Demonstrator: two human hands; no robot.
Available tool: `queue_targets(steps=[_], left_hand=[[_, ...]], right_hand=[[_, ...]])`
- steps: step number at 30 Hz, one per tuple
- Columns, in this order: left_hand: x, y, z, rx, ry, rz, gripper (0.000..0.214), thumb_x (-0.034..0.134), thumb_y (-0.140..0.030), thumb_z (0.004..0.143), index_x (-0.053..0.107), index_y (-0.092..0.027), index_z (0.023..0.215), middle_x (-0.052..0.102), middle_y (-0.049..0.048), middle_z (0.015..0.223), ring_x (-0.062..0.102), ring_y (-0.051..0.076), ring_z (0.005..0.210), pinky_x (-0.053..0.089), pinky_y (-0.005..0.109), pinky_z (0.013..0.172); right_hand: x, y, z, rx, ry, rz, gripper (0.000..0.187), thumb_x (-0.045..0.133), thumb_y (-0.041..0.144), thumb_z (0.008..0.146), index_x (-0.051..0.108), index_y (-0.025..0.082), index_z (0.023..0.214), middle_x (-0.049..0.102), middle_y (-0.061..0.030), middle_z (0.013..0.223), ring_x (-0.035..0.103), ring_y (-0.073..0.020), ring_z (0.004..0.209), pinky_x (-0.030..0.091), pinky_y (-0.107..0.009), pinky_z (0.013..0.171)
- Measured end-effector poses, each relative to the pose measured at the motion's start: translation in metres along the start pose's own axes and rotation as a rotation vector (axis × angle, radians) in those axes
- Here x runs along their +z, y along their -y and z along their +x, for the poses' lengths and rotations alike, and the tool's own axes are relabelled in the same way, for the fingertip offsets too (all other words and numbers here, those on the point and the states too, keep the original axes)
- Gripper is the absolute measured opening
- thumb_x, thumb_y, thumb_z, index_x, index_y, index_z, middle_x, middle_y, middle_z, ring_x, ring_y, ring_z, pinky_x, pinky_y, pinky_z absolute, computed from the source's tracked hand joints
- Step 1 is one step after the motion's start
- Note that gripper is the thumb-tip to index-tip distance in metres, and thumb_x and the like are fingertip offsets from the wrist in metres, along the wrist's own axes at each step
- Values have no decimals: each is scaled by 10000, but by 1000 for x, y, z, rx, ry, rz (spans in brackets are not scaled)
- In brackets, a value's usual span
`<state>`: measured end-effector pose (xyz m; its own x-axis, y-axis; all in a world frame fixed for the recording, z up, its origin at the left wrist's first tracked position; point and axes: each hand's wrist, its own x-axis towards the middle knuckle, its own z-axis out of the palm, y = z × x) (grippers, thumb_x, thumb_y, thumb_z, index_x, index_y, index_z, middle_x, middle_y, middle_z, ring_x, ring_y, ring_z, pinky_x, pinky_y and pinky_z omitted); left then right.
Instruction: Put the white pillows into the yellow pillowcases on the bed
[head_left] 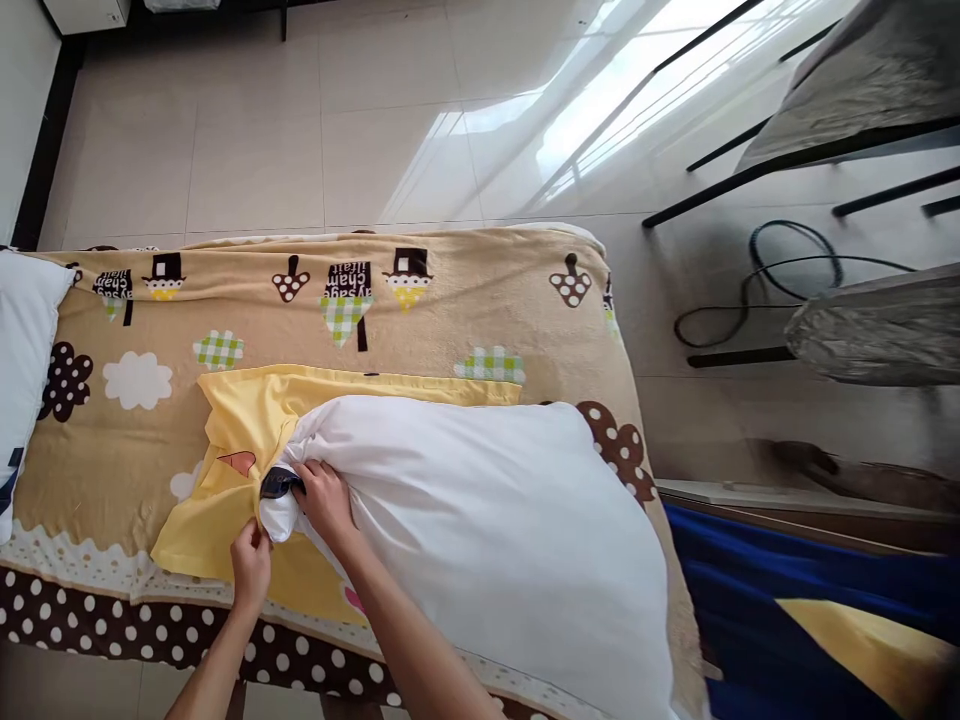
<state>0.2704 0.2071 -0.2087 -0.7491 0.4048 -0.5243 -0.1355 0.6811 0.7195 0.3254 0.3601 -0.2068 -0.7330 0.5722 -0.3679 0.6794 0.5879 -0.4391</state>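
A plump white pillow (487, 500) lies on the bed, its left end bunched and partly inside a yellow pillowcase (247, 420). My right hand (326, 500) grips the gathered end of the pillow beside a dark navy label (279, 482). Just left of it, my left hand (251, 562) pinches the edge of the yellow pillowcase. More of the yellow fabric spreads flat under the pillow, showing along its far and near sides.
The bed has a beige patterned blanket (420, 320). Another white pillow (26, 370) lies at the left edge. To the right are black-legged covered furniture (847, 90), a coiled cable (795, 260) on the tiled floor and dark blue fabric (810, 580).
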Motion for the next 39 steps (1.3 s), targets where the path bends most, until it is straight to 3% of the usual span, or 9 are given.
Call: queue_targets(steps=[6, 10, 12, 16, 22, 27, 30, 34, 39], left_hand=[[-2, -2, -23, -19, 67, 35, 379, 540, -499, 782, 419, -209, 570, 447, -41, 509, 442, 111, 511, 351, 229, 535], [-9, 8, -14, -73, 10, 22, 410, 505, -567, 761, 381, -229, 566, 439, -45, 490, 488, 138, 499, 381, 248, 534], [-12, 11, -15, -47, 55, 94, 379, 508, -511, 769, 376, -229, 555, 440, -44, 491, 482, 136, 503, 366, 244, 529], [-11, 3, -15, -9, 126, 304, 285, 530, -377, 731, 404, -229, 522, 477, -25, 472, 457, 135, 479, 334, 257, 530], [8, -12, -11, 9, 35, 207, 327, 401, -454, 824, 438, -240, 579, 556, 25, 527, 525, 174, 531, 383, 288, 574], [22, -11, -34, 161, 29, 254, 372, 387, -504, 866, 423, -243, 604, 519, 10, 559, 461, 155, 551, 366, 275, 571], [12, -13, -30, 155, 110, 317, 338, 430, -464, 854, 436, -239, 602, 515, 9, 564, 471, 160, 557, 355, 278, 574], [-21, -34, -7, 79, 183, 455, 344, 480, -422, 828, 429, -230, 547, 495, 2, 512, 474, 161, 519, 325, 279, 546], [-10, -97, 19, 496, 75, 501, 274, 397, -318, 924, 542, -214, 715, 588, 26, 708, 550, 163, 695, 412, 272, 687]], right_hand=[[12, 30, -8, -228, 63, -4, 204, 517, 157, 879, 644, 161, 1038, 662, -115, 1022, 573, -237, 975, 466, -355, 840], [-42, 0, -16, -376, 219, 244, 342, 576, 259, 863, 609, 217, 1201, 662, -71, 1161, 594, -203, 1046, 466, -309, 889], [-80, -26, -7, -297, 182, 309, 370, 526, 308, 901, 579, 262, 1265, 638, -61, 1231, 581, -210, 1100, 436, -341, 944], [-121, -63, 23, 24, 101, -45, 765, 630, 482, 822, 355, 169, 1464, 511, -212, 1360, 457, -349, 1242, 275, -530, 1042], [-72, -36, 0, -246, 311, -155, 1179, 838, 587, 474, 386, 81, 1439, 586, -258, 1203, 526, -391, 1089, 352, -494, 963], [-33, -17, -4, -335, 146, -310, 529, 543, 178, 825, 490, 112, 1348, 626, -177, 1086, 546, -287, 1001, 393, -418, 877], [-42, -26, 10, -242, 112, -244, 527, 550, 169, 811, 506, 144, 1335, 611, -179, 1133, 536, -289, 1044, 367, -432, 918], [-86, -56, 14, -194, 176, -20, 853, 761, 474, 645, 451, 214, 1396, 532, -191, 1318, 477, -348, 1192, 294, -499, 1010], [-116, -93, 23, 11, 181, 54, 997, 728, 560, 675, 281, 214, 1496, 414, -201, 1460, 394, -351, 1312, 263, -472, 1041]])
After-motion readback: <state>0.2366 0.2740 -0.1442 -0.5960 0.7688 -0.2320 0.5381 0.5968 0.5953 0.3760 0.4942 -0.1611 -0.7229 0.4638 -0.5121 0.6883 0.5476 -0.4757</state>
